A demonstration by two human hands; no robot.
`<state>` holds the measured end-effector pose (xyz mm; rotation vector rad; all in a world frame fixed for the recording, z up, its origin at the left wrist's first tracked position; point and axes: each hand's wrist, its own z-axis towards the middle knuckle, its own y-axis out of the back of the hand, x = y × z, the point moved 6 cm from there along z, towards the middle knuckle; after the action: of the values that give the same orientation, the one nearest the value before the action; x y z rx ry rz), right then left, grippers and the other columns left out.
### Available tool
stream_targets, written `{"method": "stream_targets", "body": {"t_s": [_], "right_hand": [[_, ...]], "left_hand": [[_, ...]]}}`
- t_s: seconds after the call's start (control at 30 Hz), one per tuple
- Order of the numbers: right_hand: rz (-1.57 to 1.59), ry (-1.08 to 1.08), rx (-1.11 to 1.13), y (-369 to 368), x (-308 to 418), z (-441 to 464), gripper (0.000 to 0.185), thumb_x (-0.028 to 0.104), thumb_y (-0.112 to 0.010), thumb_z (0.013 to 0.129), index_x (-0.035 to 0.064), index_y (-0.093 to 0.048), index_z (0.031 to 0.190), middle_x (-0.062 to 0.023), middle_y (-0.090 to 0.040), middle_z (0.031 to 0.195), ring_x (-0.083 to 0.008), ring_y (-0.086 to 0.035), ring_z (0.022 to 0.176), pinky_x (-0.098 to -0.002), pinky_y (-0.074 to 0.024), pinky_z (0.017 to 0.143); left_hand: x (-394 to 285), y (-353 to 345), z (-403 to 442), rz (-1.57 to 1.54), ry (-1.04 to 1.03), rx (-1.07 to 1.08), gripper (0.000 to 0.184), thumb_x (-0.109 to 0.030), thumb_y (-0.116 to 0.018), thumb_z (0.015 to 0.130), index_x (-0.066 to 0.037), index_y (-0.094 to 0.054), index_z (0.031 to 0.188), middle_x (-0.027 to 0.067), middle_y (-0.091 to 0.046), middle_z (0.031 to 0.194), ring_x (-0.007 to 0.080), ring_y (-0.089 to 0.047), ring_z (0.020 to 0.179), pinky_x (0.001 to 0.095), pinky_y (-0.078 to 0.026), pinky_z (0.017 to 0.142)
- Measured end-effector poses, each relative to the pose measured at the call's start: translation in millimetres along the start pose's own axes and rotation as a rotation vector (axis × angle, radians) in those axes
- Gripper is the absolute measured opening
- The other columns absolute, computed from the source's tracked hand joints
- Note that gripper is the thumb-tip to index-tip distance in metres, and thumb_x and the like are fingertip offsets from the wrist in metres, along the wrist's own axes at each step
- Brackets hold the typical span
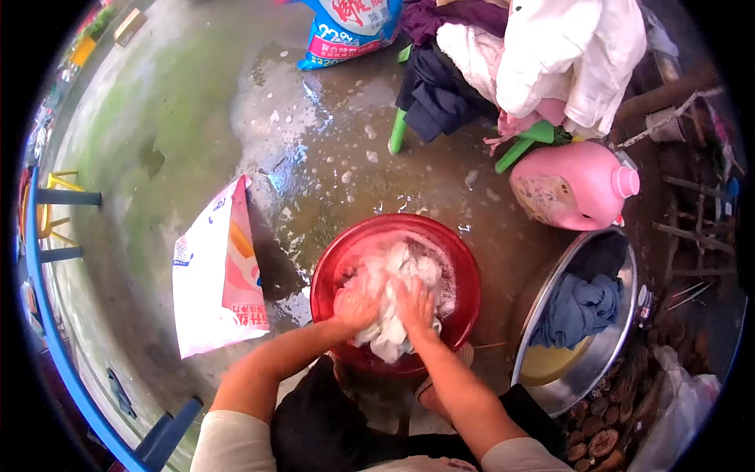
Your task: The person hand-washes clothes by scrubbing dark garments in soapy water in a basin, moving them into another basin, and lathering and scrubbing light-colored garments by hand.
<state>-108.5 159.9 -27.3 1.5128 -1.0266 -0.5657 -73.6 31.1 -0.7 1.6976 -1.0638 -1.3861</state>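
Note:
A red plastic basin (462,326) stands on the wet floor in front of me, with soapy water and a wet white cloth garment (389,334) bunched up inside. On the left side of the bundle, my left hand (358,303) is closed on the cloth, its fingers partly blurred among the suds. My right hand (415,305) presses into the right side of the same bundle, fingers bent over the fabric. Both hands are inside the basin's rim, close together. What lies under the cloth is hidden.
A white-and-pink detergent bag (212,275) stands left of the basin, a blue bag (354,31) farther back. Clothes (558,55) are heaped on a green stool (523,145). A pink jug (570,185) and a metal basin (550,397) with blue cloth (578,311) are at right.

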Motion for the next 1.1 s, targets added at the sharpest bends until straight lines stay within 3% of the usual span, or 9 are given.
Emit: {"method": "stream_targets", "body": {"t_s": [0.07,0.1,0.23,0.43,0.67,0.8,0.93,1.03,1.1], "right_hand": [[0.157,-0.172,0.233,12,-19,43,0.043,0.026,-0.052,0.089,0.0191,-0.050,0.131,-0.0175,-0.056,0.112,-0.0352,-0.054,0.108,-0.0505,-0.0466,0.085],[0.223,-0.235,0.306,26,-24,64,0.043,0.031,-0.053,0.088,0.0180,-0.051,0.130,-0.0179,-0.057,0.113,-0.0347,-0.055,0.108,-0.0491,-0.0468,0.086],[0.366,-0.417,0.496,19,-63,97,0.041,0.036,-0.053,0.089,0.0135,-0.057,0.123,-0.0192,-0.061,0.110,-0.0347,-0.059,0.104,-0.0467,-0.0473,0.086],[0.791,-0.302,-0.005,81,-62,95,0.032,0.029,-0.053,0.090,0.0105,-0.063,0.113,-0.0164,-0.064,0.107,-0.0352,-0.063,0.097,-0.0448,-0.0488,0.083],[0.818,0.166,-0.107,134,31,-17,0.032,0.017,-0.066,0.063,0.0104,-0.066,0.095,-0.0092,-0.061,0.101,-0.0285,-0.057,0.098,-0.0386,-0.0424,0.089],[0.570,-0.351,-0.280,109,2,-34,0.052,0.025,-0.066,0.075,0.0180,-0.054,0.125,-0.0145,-0.040,0.137,-0.0348,-0.037,0.127,-0.0496,-0.0297,0.104],[0.232,-0.316,-0.038,56,9,-38,0.056,0.035,-0.060,0.081,0.0237,-0.048,0.134,-0.0170,-0.035,0.141,-0.0389,-0.035,0.129,-0.0564,-0.0259,0.104],[0.191,-0.349,0.166,46,0,-6,0.057,0.033,-0.064,0.078,0.0180,-0.050,0.131,-0.0246,-0.039,0.135,-0.0413,-0.040,0.122,-0.0559,-0.0297,0.100],[0.028,-0.184,-0.099,28,-11,26,0.042,0.032,-0.055,0.084,0.0142,-0.056,0.122,-0.0246,-0.047,0.130,-0.0404,-0.048,0.117,-0.0577,-0.0325,0.099]], "left_hand": [[18,-24,26,-0.081,-0.156,-0.191,0.052,-0.037,-0.053,0.089,-0.014,-0.045,0.136,0.0231,-0.060,0.115,0.0392,-0.064,0.079,0.0509,-0.052,0.071],[18,3,50,-0.198,0.172,0.166,0.042,-0.031,-0.051,0.090,-0.010,-0.053,0.127,0.0162,-0.067,0.091,0.0345,-0.065,0.074,0.0477,-0.053,0.071],[43,-3,93,-0.420,0.398,0.301,0.034,-0.032,-0.051,0.091,-0.009,-0.060,0.114,0.0152,-0.068,0.091,0.0327,-0.066,0.080,0.0453,-0.051,0.075],[27,27,93,-1.150,0.415,0.059,0.039,-0.043,-0.053,0.091,-0.007,-0.064,0.103,0.0175,-0.066,0.105,0.0328,-0.061,0.099,0.0407,-0.045,0.084],[19,25,25,-0.431,0.446,0.041,0.058,-0.053,-0.058,0.082,-0.008,-0.057,0.118,0.0254,-0.036,0.139,0.0411,-0.031,0.131,0.0518,-0.027,0.107],[-27,27,-35,-0.032,0.051,0.172,0.053,-0.045,-0.063,0.076,-0.010,-0.062,0.116,0.0259,-0.027,0.146,0.0477,-0.022,0.135,0.0671,-0.018,0.104],[-36,9,-39,0.041,-0.043,0.242,0.048,-0.041,-0.066,0.074,-0.012,-0.063,0.112,0.0256,-0.030,0.142,0.0464,-0.027,0.132,0.0669,-0.024,0.101],[-19,-11,5,0.138,-0.134,0.567,0.036,-0.037,-0.060,0.079,-0.009,-0.069,0.099,0.0229,-0.059,0.112,0.0413,-0.056,0.106,0.0600,-0.041,0.089],[-1,-13,30,0.054,-0.054,0.681,0.036,-0.037,-0.056,0.082,-0.006,-0.070,0.093,0.0217,-0.066,0.100,0.0393,-0.062,0.097,0.0555,-0.045,0.085]]}}
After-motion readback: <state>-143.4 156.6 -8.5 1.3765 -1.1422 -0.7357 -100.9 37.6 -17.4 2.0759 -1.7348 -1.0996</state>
